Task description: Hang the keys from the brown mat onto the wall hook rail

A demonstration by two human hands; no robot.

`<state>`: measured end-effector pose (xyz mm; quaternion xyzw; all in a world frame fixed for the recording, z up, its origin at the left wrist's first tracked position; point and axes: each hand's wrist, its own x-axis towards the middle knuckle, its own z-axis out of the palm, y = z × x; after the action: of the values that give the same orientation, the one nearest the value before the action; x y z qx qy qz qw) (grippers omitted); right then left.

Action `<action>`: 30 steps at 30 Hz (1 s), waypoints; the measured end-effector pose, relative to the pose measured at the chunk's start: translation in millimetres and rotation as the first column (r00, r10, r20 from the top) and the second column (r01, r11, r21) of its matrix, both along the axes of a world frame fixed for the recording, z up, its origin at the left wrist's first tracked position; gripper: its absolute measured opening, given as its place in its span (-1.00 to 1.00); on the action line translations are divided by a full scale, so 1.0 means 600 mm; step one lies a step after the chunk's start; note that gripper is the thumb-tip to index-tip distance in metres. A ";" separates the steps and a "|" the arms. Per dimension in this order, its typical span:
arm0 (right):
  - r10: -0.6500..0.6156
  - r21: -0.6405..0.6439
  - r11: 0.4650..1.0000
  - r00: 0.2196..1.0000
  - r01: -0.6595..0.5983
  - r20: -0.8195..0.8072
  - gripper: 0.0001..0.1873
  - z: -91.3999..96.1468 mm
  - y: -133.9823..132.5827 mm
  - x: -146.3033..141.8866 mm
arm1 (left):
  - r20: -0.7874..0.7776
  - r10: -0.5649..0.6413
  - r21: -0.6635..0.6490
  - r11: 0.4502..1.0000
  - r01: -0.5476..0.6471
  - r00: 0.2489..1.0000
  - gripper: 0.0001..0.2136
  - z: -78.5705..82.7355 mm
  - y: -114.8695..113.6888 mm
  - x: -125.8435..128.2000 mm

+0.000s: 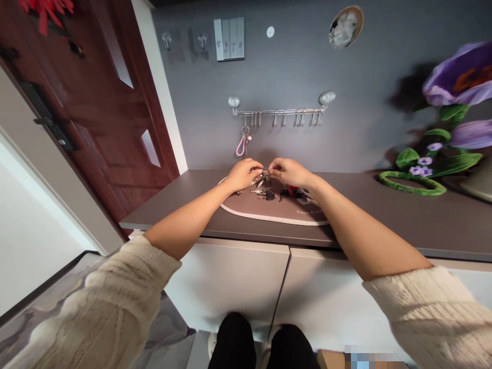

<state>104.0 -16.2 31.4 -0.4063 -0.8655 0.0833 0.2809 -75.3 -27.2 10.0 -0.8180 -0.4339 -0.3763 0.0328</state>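
Observation:
My left hand (243,174) and my right hand (287,171) meet over an oval brown mat (269,210) on a dark cabinet top. Both are closed in a pinch on a small metal key ring (265,172) held between them, just above the mat. Under the hands lie loose keys (265,192), one with a black head, and a bunch with a red piece (292,190). On the wall above is a chrome hook rail (279,111); a key on a pink loop (242,143) hangs from its left end.
A dark red door (88,102) with a black handle stands at the left. Purple artificial flowers (453,102) and a green ring (411,183) sit at the right of the cabinet top (384,205). White cabinet doors (238,282) are below; my knees are close to them.

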 end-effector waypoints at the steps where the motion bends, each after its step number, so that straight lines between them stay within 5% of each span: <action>1: 0.008 0.024 1.000 1.000 -0.008 -0.017 -0.86 -0.001 0.000 -0.001 | 0.018 -0.003 0.007 1.000 0.003 1.000 -0.80 0.001 -0.001 0.000; 11: 0.067 0.289 0.956 0.994 -0.039 -0.087 -0.81 0.001 -0.007 -0.011 | 0.151 -0.071 0.074 0.995 0.061 0.986 -0.83 0.012 -0.007 0.001; 17: 0.130 0.383 0.922 0.975 -0.053 -0.179 -0.80 0.002 -0.010 -0.016 | 0.307 -0.127 -0.031 0.989 0.143 0.943 -0.87 0.013 -0.010 0.006; 30: 0.046 0.142 0.990 0.888 0.022 -0.458 -0.71 -0.006 -0.013 -0.024 | 0.712 -0.133 -0.175 0.918 0.357 0.689 -0.87 0.015 -0.010 0.006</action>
<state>89.4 -24.0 27.6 -0.3486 -0.7804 0.1164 0.5058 -72.0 -33.0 18.8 -0.6657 -0.3521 -0.5827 -0.3057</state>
